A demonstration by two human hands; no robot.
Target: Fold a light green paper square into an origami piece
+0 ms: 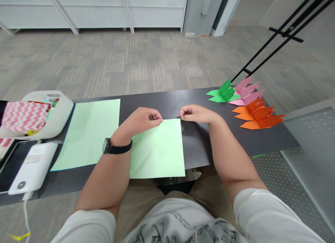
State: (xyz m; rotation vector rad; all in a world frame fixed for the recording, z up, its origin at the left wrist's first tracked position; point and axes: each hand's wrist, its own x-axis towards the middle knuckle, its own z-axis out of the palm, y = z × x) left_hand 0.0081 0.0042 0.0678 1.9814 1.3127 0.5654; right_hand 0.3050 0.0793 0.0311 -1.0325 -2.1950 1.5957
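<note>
A light green sheet of paper lies in front of me at the table's near edge, with a faint diagonal crease near its lower left. My left hand, below a wrist with a black watch, pinches the sheet's far edge between thumb and fingers. At the far right corner, my right hand is closed, its thumb and fingertips meeting at the paper. My left forearm hides part of the sheet's left side. Farther left rests a larger light green sheet, flat on the table.
Folded paper pieces in green, pink and orange stand at the right end of the dark table. To the left are a white basket with packets, a white power bank with a cable, and a dark tablet.
</note>
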